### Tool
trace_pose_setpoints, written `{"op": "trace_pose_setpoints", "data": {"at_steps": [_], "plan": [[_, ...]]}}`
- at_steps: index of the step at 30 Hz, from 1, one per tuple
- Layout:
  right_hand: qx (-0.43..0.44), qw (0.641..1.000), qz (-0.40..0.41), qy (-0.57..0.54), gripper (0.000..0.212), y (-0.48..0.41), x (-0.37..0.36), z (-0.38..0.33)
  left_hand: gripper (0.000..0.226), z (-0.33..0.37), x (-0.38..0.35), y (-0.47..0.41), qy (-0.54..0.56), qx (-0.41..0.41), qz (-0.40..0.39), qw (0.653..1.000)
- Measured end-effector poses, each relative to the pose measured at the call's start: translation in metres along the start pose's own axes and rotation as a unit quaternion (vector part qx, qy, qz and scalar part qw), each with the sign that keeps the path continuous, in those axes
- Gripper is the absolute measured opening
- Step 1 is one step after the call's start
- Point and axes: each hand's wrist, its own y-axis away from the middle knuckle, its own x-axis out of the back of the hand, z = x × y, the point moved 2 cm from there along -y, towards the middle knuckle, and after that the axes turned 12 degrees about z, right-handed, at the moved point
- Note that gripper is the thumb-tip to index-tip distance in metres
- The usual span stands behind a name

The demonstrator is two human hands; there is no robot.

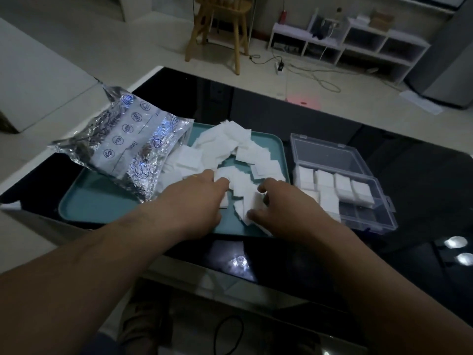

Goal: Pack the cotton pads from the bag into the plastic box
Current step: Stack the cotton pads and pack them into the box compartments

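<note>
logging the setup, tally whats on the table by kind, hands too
foil bag: 1
teal tray: 1
plastic box: 1
hands: 2, left hand and right hand
cotton pads: overlapping heap, cannot count
total: 5 besides the pads

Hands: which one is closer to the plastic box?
The right hand, gripping cotton pads at the right edge of the tray beside the plastic box; the left hand is nearer the foil bag.

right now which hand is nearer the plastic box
Right. The right hand grips cotton pads at the right side of the tray, just beside the plastic box. The left hand is farther left over the tray's middle, closer to the bag.
</note>
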Motion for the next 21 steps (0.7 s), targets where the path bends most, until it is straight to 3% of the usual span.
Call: {"op": "trace_pose_setpoints", "data": {"at_steps": [3,7,13,15,19,21], "plan": [[-0.019,1.0,0.003,-0.024,0.056,-0.001,-0.008,-0.01,0.046,0.001,-0.002,-0.003,-0.024,0.016,-0.01,1.0],[-0.023,0.999,-0.002,-0.038,0.019,-0.005,-0.014,-0.016,0.043,0.007,-0.004,-0.01,-0.037,0.014,-0.001,0.999],[-0.001,0.995,0.021,-0.099,0.011,-0.008,-0.004,-0.008,0.039,0.007,-0.015,-0.013,-0.058,-0.029,0.022,0.998],[-0.011,0.986,0.033,-0.164,0.025,-0.009,0.006,-0.002,0.033,0.004,-0.018,-0.015,-0.054,-0.03,0.033,0.998],[-0.017,0.972,0.063,-0.226,0.019,-0.013,0.024,0.008,0.015,-0.002,-0.006,-0.027,0.116,0.056,0.063,0.99],[-0.026,0.964,0.063,-0.257,0.013,-0.015,0.029,0.009,0.022,-0.002,0.005,-0.032,0.313,0.147,0.063,0.936]]}}
